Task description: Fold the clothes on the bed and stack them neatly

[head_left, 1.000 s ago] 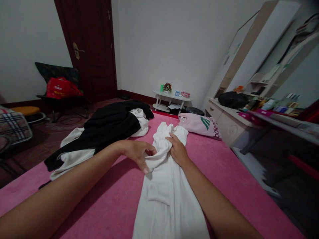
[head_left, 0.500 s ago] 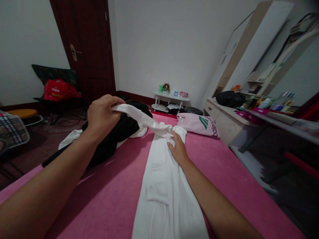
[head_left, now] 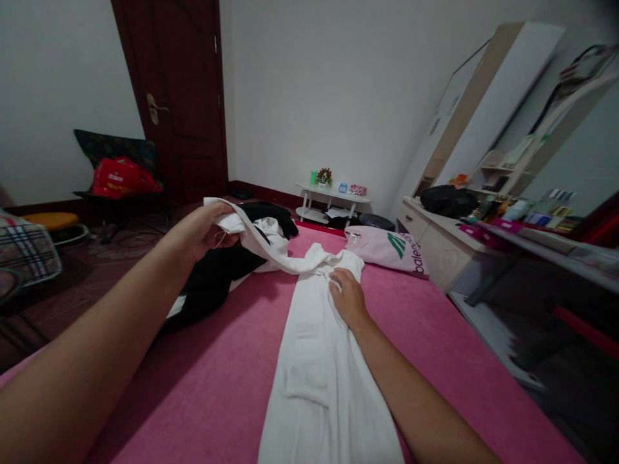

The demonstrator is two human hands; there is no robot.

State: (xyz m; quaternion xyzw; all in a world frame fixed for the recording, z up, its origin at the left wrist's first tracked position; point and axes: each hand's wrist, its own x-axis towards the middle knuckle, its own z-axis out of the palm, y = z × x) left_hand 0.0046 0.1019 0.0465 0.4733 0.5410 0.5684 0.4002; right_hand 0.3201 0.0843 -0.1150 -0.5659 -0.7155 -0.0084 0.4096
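A white garment (head_left: 309, 361) lies lengthwise along the pink bed cover, a pocket-like patch showing on its front. From its far end a long white strip of the same cloth stretches up to the left, its end gripped by my left hand (head_left: 210, 232), which is raised above a black and white heap of clothes (head_left: 213, 270). My right hand (head_left: 349, 299) rests at the garment's far end, fingers curled on the cloth where the strip joins it. Part of the strip drapes over the heap.
A folded pink shirt (head_left: 382, 248) with green and dark print lies at the bed's far right. Beyond stands a low white table (head_left: 333, 194). A cluttered dresser (head_left: 425, 235) is at right; a chair with a red bag (head_left: 126, 177) is at left.
My left hand has moved slightly down and left, and the white strip now sags and spreads wider over the dark clothes. My right hand stays at the garment's far end.
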